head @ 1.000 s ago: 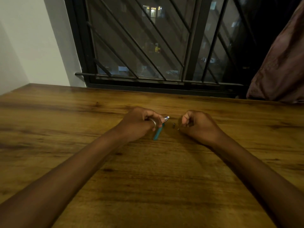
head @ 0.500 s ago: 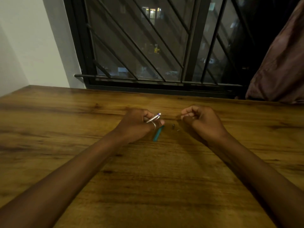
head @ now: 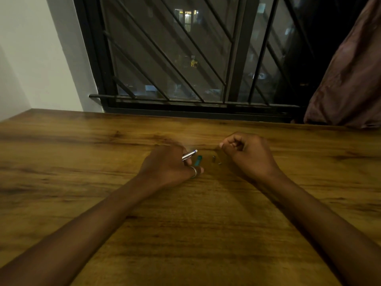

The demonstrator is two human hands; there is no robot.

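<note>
Looking down through the head camera, I am seeing both forearms lying on the wooden table (head: 185, 234), the hands close together near its far half.

The left hand (head: 167, 166) is curling its fingers round a silver pen part (head: 189, 155). The part is sticking out past the knuckles and pointing up and to the right, its blue tip facing the other hand. A ring (head: 194, 171) is showing on one finger of this hand. Just right of that grip, a teal pen barrel (head: 198, 159) is lying on the table, its near end running in under the ringed finger. I cannot tell whether the finger is pressing it.

A small dark piece (head: 214, 158) is sitting on the table between the two hands, just beyond the barrel, and a tinier bit (head: 220, 163) is lying right beside it, too small to make out.

The right hand (head: 247, 155) is hovering near those pieces with its fingers curled in and the thumb meeting the forefinger. I cannot tell whether anything is being pinched there.

Beyond the hands, a barred window (head: 185, 58) is facing me, with a curtain (head: 350, 79) hanging on its right.
</note>
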